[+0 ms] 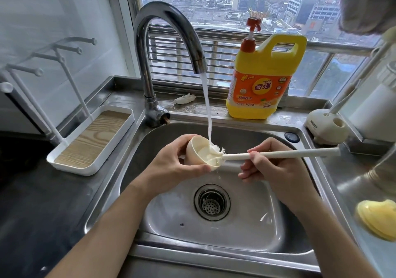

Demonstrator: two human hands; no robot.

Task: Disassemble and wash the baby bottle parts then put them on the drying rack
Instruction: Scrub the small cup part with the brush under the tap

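The forearms (111, 230) cross the sink's (246, 226) front rim, so the hands sit mid-basin above the drain (212, 202). The left hand (171, 164) is wrapped round a cream cup-shaped bottle part (198, 147), which is tipped sideways under the tap's water stream (206, 106). The right hand (276, 170) pinches the long white brush (289, 154), with the bristles inside the part. There's open basin all around them. The drying rack (70, 166) sits on the desk, just off the sink's left edge. A yellow detergent jug (263, 80) stands on the back ledge.

Cream plastic bottle cap (196, 149), white long-handled brush (285, 154) — yellow detergent jug (265, 78) with orange label, red pump.
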